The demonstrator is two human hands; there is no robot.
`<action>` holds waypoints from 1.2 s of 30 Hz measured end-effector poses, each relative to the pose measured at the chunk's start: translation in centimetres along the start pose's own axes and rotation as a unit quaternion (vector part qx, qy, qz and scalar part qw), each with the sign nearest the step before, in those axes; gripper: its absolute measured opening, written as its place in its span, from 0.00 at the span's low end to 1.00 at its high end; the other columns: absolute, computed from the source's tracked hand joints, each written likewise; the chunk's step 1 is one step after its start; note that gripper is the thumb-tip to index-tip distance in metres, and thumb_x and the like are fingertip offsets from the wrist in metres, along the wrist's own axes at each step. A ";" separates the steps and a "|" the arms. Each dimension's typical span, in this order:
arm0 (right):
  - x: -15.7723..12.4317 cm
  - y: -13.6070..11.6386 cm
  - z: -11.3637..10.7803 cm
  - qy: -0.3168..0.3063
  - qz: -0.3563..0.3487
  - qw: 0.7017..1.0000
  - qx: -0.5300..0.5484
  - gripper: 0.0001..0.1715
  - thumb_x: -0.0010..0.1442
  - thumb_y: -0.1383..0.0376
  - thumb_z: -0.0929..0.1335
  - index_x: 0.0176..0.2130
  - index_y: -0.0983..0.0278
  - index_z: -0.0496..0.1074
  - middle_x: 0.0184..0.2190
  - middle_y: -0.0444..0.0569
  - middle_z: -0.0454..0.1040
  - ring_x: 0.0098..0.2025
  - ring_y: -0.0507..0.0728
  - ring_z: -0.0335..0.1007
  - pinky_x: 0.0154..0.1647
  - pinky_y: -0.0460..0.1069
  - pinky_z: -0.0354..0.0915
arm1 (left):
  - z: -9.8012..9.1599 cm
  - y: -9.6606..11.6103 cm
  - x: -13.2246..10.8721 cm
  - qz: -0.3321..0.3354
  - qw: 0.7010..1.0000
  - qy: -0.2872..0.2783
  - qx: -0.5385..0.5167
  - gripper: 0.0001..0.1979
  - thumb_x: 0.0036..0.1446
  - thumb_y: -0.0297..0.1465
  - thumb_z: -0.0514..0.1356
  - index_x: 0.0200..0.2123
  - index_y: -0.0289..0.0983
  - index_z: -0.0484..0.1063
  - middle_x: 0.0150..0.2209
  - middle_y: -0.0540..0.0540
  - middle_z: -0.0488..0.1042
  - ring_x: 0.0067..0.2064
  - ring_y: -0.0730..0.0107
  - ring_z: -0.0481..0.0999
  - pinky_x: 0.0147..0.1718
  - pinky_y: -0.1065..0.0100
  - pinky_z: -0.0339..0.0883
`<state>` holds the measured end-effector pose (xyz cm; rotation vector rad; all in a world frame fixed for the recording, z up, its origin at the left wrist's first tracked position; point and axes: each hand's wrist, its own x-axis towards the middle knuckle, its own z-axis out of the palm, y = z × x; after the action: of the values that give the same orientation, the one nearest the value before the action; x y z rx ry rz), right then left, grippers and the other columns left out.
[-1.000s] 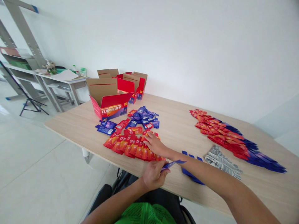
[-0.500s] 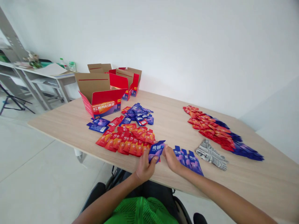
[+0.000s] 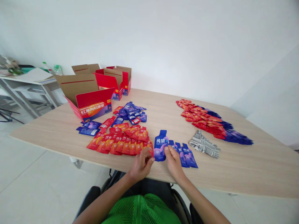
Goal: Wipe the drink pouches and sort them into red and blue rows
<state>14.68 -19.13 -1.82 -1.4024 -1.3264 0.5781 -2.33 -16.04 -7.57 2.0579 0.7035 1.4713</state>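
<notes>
Far left: side desk [image 3: 50, 95], bearing white paper [image 3: 35, 75] and a green-capped bottle.

Left, on the wooden table [image 3: 161, 112]: one large red-and-blue carton [image 3: 94, 107], flaps up, marked "40"; further open cartons [image 3: 107, 81] stand just behind it, toward the wall.

Near the large carton: small group of blue pouches [image 3: 90, 129], lying flat. To their right, a mixed heap [image 3: 132, 110], mostly blue with some red.

Nearer the table's front edge: overlapping spread of red pouches [image 3: 121, 144], with white lettering and orange print.

Left hand [image 3: 139, 165]: at the right end of the red spread, fingers curled, thumb beside the blue pouch's lower left corner; whether it grips that corner cannot be told.

Single blue pouch [image 3: 160, 144]: between the hands, neck to the far side, printed face showing.

Right hand [image 3: 174, 163]: clamped on the blue pouch's right edge, thumb over the front.

Right of it: short overlapping row of blue pouches [image 3: 189, 155], partly covered by the right hand.

Next: grey-and-white striped knit item [image 3: 204, 144], crumpled.

Far right: long bank of layered pouches [image 3: 205, 121], red to the left, blue along the right.
</notes>
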 end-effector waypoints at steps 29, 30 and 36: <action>4.5 12.3 -20.2 0.095 0.121 0.818 -0.555 0.26 0.65 0.57 0.59 0.55 0.62 0.75 0.52 0.62 0.77 0.49 0.68 0.76 0.47 0.61 0.70 | -0.6 1.2 1.0 0.025 0.995 -0.071 0.061 0.11 0.68 0.29 0.54 0.34 0.36 0.72 0.26 0.49 0.74 0.26 0.74 0.72 0.29 0.72 0.63; 5.3 12.9 -20.7 0.077 0.101 0.832 -0.540 0.27 0.65 0.58 0.58 0.57 0.61 0.74 0.56 0.61 0.74 0.54 0.67 0.74 0.52 0.62 0.69 | -0.6 1.2 0.9 0.025 0.995 -0.071 0.060 0.10 0.68 0.29 0.54 0.34 0.36 0.72 0.25 0.49 0.74 0.26 0.74 0.72 0.28 0.72 0.63; 6.9 17.5 -22.7 -0.034 0.097 0.890 -0.444 0.28 0.62 0.57 0.58 0.50 0.65 0.78 0.55 0.56 0.77 0.62 0.63 0.69 0.67 0.57 0.59 | -0.5 1.1 0.9 0.016 0.996 -0.065 0.056 0.09 0.68 0.28 0.54 0.34 0.37 0.71 0.26 0.49 0.74 0.26 0.74 0.72 0.28 0.72 0.62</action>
<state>43.36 -17.60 -8.34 -2.2911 -1.6017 0.1154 -2.40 -16.21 -6.08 2.2365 0.7182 1.3273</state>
